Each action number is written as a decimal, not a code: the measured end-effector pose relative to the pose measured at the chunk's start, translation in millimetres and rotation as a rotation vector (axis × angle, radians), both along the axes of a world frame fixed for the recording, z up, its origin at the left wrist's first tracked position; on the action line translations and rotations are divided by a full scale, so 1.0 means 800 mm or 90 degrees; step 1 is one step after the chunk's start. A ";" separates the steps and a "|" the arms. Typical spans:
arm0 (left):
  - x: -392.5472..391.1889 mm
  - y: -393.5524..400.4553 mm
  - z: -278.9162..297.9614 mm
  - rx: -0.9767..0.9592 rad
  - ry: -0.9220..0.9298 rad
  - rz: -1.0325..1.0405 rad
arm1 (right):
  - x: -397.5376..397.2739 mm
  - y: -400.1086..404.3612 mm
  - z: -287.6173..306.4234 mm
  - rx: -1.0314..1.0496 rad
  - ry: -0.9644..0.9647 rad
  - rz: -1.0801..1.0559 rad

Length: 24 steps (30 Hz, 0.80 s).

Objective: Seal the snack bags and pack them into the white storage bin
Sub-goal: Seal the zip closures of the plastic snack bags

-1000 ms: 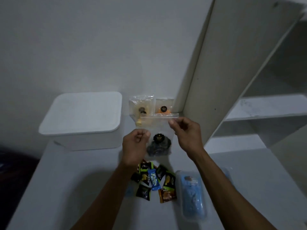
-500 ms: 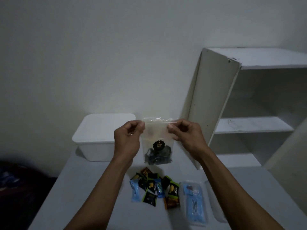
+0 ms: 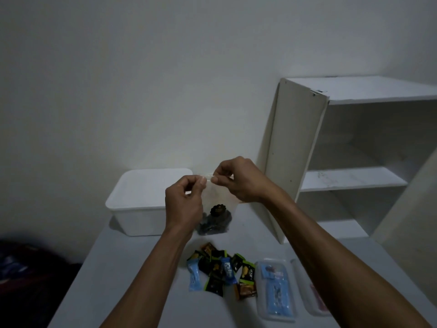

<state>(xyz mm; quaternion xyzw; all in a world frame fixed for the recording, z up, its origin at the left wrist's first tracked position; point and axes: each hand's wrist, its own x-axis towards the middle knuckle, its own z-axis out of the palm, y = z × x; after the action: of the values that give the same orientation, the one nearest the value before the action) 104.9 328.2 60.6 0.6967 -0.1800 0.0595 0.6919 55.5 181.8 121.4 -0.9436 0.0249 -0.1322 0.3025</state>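
Note:
A clear zip snack bag (image 3: 216, 204) with dark snacks and a black round label at its bottom hangs in the air above the table. My left hand (image 3: 184, 204) pinches the bag's top strip at its left part. My right hand (image 3: 238, 179) pinches the same strip right beside it, fingertips nearly touching. The white storage bin (image 3: 142, 200) with its lid on stands behind my left hand at the back of the table.
Several small snack packets (image 3: 218, 271) lie in a heap on the grey table (image 3: 118, 280). A clear box with blue contents (image 3: 275, 288) and another clear box (image 3: 312, 301) lie to their right. A white open shelf unit (image 3: 350, 157) stands at the right.
The view tilted up and back. My hands, spread at the bag's two top corners before, have come together; the right hand slid left along the top strip toward the left hand.

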 end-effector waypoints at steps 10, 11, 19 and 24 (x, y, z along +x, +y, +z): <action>-0.007 0.029 0.012 -0.007 -0.001 -0.025 | -0.002 0.028 0.005 -0.044 -0.007 -0.006; -0.007 0.033 0.013 -0.004 0.000 -0.037 | -0.003 0.029 0.007 -0.044 -0.003 0.002; -0.003 0.047 0.018 -0.018 -0.002 -0.033 | -0.009 0.034 0.013 -0.054 -0.005 0.018; 0.001 0.051 0.008 0.018 -0.008 -0.074 | -0.007 0.040 0.009 -0.049 -0.003 0.026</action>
<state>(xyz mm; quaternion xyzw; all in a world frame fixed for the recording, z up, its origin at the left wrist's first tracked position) 106.0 369.1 67.1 0.6946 -0.2251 0.0210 0.6830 49.6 214.1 128.4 -0.9545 -0.0004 -0.1290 0.2689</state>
